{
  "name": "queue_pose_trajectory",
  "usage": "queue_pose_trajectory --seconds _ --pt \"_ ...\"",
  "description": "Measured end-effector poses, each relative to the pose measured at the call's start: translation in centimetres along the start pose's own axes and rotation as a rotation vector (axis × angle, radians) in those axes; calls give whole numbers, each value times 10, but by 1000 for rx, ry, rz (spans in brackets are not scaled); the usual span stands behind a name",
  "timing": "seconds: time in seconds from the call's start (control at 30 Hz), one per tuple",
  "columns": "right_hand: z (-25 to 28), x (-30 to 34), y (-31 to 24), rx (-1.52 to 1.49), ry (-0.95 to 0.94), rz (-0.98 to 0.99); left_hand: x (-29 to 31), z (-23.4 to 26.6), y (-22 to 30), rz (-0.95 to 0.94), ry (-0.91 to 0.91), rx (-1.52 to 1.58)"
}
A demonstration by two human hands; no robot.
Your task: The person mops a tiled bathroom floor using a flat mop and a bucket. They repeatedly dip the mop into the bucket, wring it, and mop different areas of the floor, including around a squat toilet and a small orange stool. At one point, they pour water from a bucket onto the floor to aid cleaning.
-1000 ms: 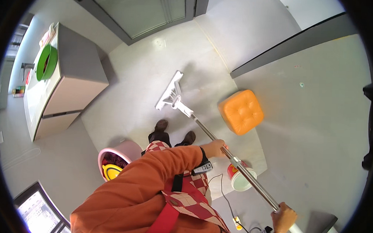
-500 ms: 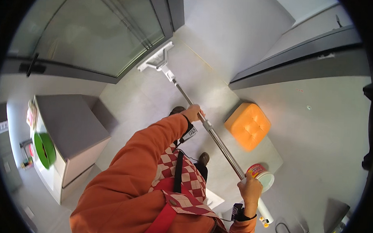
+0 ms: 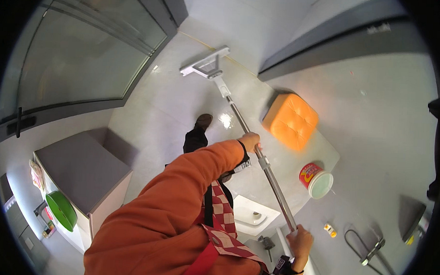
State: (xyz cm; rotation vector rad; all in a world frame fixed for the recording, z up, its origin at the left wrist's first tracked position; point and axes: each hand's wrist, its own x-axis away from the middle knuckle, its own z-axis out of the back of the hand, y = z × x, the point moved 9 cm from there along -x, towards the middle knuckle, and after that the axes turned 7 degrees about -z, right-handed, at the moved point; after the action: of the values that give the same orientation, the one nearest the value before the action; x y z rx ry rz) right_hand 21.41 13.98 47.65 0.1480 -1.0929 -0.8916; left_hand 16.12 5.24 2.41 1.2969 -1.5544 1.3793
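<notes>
A long-handled mop point(image 3: 240, 120) with a silver pole and a light grey head point(image 3: 208, 67) runs diagonally across the floor. My left hand point(image 3: 250, 142) is wrapped round the upper-middle stretch of its pole. Farther down, near the pole's end, my right hand point(image 3: 301, 241) grips it as well. The head lies on the pale tiles near the far wall and the door frame. A shiny wet-looking spot point(image 3: 225, 120) shows beside the pole, near my shoe point(image 3: 204, 120).
An orange tufted stool point(image 3: 294, 119) and a red-and-white bucket point(image 3: 321, 184) stand to the right. A squat toilet point(image 3: 257, 217) is set low near my body. On the left are a grey-topped cabinet point(image 3: 81, 164), a green basin point(image 3: 61, 210) and a glass door point(image 3: 87, 50).
The mop head has moved right, away from the glass door, toward the far wall. My left hand has shifted right with the pole. My view has shifted, showing the toilet more fully.
</notes>
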Motion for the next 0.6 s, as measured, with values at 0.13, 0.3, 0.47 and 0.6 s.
queue_pose_trajectory --seconds 0.13,0.3,0.47,0.6 --pt "-98 65 66 -192 -105 -112 -5 -13 -118 170 193 -94" --pt "-222 144 54 -457 -268 -69 -14 80 -189 22 198 -211" --pt "-274 196 75 -563 -320 -163 -6 120 -244 57 46 -380" --pt "-296 224 121 -519 -255 -198 14 119 -305 158 -90 -418"
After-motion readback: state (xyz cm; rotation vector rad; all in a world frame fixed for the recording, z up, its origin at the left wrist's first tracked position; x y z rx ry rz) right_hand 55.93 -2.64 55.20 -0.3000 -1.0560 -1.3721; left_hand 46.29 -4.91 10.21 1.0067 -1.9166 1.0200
